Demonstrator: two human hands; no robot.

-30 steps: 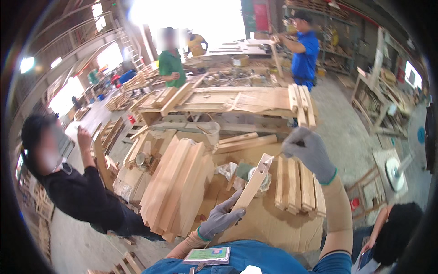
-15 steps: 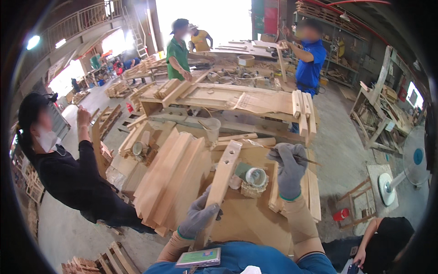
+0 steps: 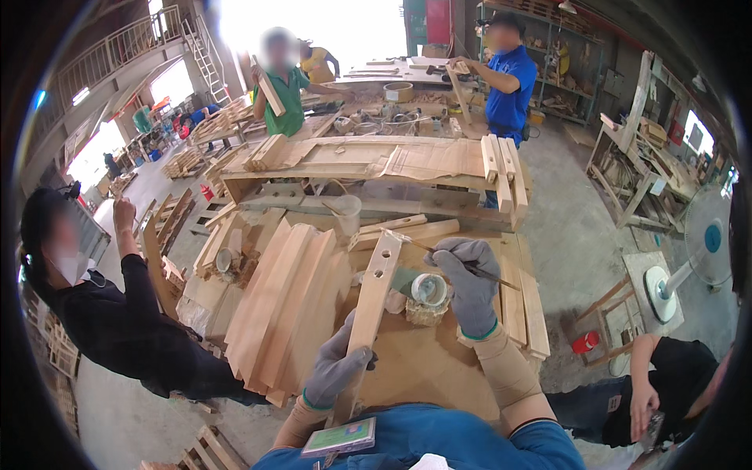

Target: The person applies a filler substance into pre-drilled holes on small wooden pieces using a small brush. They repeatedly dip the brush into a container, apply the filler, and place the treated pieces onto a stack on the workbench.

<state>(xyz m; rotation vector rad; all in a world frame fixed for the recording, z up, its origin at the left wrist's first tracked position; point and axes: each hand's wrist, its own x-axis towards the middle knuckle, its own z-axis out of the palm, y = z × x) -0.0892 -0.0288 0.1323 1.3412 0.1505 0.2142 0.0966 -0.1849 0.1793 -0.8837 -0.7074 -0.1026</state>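
Note:
My left hand (image 3: 333, 370), in a grey glove, is closed around the lower part of a pale wooden bar (image 3: 371, 309). The bar tilts upward away from me and shows two round holes near its far end. Between the fingers of my gloved right hand (image 3: 468, 283) is a thin brown brush (image 3: 498, 277), whose pale tip is at the bar's far end; whether it touches is hard to tell. Just below that hand stands a small cup of whitish paste (image 3: 428, 290) in a crusted holder. Left of the bar lies a stack of wooden boards (image 3: 286, 309).
Wooden strips (image 3: 523, 290) lie at the worktable's right side. A clear plastic cup (image 3: 343, 211) stands beyond the boards. Farther off is a long wooden bench (image 3: 352, 160). People stand left, right and beyond; a white fan (image 3: 709, 239) is on the right.
The brush tip has moved left to the bar's far end with my right hand. Across the bench, the person in green now holds up a wooden piece. The view has shifted slightly.

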